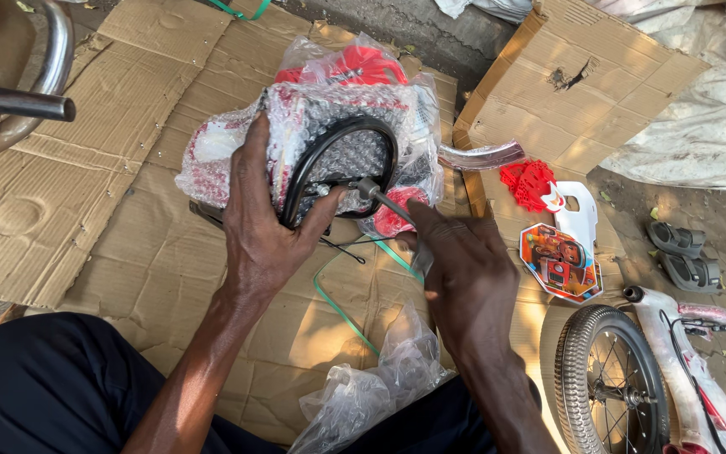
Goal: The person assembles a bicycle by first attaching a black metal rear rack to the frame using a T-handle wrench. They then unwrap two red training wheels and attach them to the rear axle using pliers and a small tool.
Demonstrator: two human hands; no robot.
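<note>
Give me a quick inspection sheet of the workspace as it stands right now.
Surface: flattened cardboard sheets on the ground.
Job's things: bubble-wrapped bundle of red and black parts; metal tool pressed at its black curved tube.
Clutter: crumpled plastic bag, red plastic part, printed plate, chrome mudguard.
Grippers: left hand grips the bundle; right hand holds the tool.
Cables: green strap, thin black wire beneath the bundle.
Surroundings: small bicycle wheel, white frame, sandals.
</note>
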